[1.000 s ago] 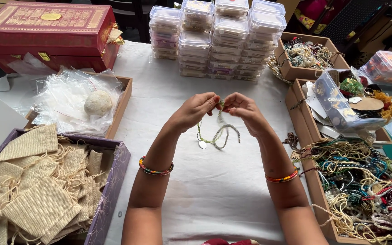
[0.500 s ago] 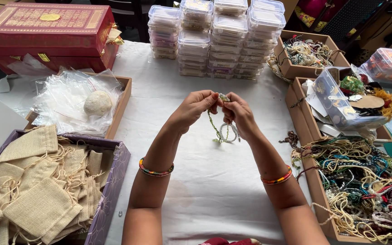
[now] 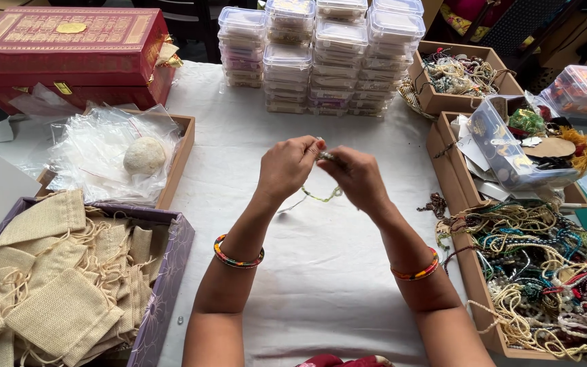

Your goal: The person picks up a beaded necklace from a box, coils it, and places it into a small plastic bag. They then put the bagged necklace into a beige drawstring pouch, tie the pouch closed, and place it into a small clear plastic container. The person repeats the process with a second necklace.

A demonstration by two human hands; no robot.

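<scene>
One beaded string point(image 3: 321, 197) pinched between left hand point(image 3: 287, 166) and right hand point(image 3: 360, 178).

Red patterned box point(image 3: 69, 47), white tablecloth point(image 3: 321, 272).

both forearms are bare from the elbow down, with no sleeves in view. the left hand point(image 3: 285, 166) has no rings or watch that can be made out, and the left wrist carries a round bangle point(image 3: 238, 255) wrapped in bands of red, green, yellow and dark thread. the right hand point(image 3: 360, 178) is likewise bare of rings as far as the view tells, and the right wrist wears a matching bangle point(image 3: 416, 269) that shows mostly orange and red with small green and yellow flecks. at the bottom edge, between the arms, a strip of dark red cloth point(image 3: 338, 360) from the person's clothing shows.
</scene>
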